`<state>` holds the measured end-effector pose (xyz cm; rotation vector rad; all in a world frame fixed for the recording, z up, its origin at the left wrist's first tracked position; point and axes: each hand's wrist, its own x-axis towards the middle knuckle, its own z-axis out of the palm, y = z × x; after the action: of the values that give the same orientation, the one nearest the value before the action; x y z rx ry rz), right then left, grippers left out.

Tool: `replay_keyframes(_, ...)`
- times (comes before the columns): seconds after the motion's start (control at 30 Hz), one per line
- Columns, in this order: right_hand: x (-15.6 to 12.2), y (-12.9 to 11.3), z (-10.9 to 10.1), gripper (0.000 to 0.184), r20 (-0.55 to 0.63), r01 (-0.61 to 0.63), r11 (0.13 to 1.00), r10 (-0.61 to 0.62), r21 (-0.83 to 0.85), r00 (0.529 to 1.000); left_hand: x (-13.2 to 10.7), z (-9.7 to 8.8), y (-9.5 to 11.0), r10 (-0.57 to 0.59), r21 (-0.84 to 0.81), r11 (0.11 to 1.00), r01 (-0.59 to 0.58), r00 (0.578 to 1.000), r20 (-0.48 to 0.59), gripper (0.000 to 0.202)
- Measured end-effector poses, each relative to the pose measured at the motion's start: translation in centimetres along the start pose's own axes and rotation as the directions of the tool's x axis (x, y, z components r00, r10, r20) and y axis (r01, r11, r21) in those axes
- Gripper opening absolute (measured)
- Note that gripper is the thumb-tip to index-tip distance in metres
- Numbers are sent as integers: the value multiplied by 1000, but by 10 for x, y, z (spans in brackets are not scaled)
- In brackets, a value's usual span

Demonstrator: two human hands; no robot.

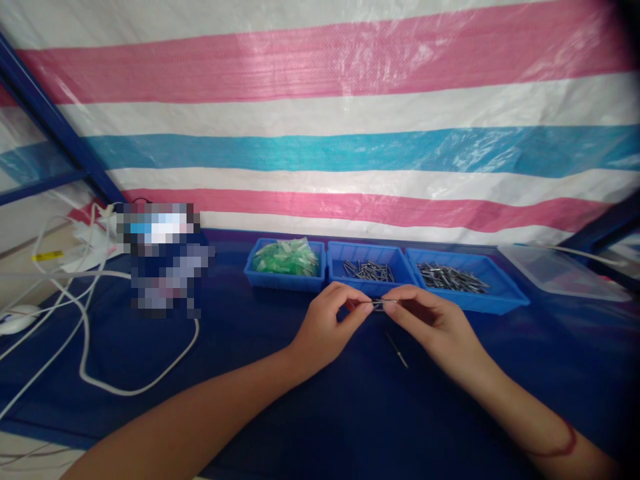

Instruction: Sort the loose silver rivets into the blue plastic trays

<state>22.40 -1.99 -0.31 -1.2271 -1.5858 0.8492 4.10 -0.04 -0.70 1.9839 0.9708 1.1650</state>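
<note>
My left hand (327,323) and my right hand (430,320) meet over the dark blue table (250,373), just in front of the middle tray. Both pinch a thin metal pin (379,303) between fingertips, one hand at each end. A second thin pin (399,351) lies loose on the table below the hands. Behind them stand three blue trays: the left tray (283,281) holds green plastic pieces, the middle tray (370,255) several metal pins, the right tray (500,293) several more metal pins.
White cables (85,333) loop over the table's left side beside a blurred-out object (163,257). A clear plastic lid (560,273) lies at the far right. A striped pink, white and blue tarp (320,133) hangs behind the table.
</note>
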Motion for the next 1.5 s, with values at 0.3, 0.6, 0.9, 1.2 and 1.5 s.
replay_keyframes(0.3,23,17,-64,25,-381,8,753,-342,-658,859,-8,-1,10,236,244,907,-343,894,381,29)
replay_keyframes(0.6,27,27,-70,28,-238,21,567,-378,-823,895,-20,9,9,251,350,755,-554,738,626,31)
replay_keyframes(0.9,12,-1,-37,15,-68,310,637,-496,-705,866,-11,5,-3,256,341,803,-488,801,541,19)
replay_keyframes(1.2,-4,-18,-16,12,192,412,787,-365,-459,911,-5,1,0,102,347,916,-200,954,280,18)
replay_keyframes(1.5,-5,-9,-7,17,210,215,930,-156,-299,965,-3,3,0,-95,-118,987,109,989,114,14)
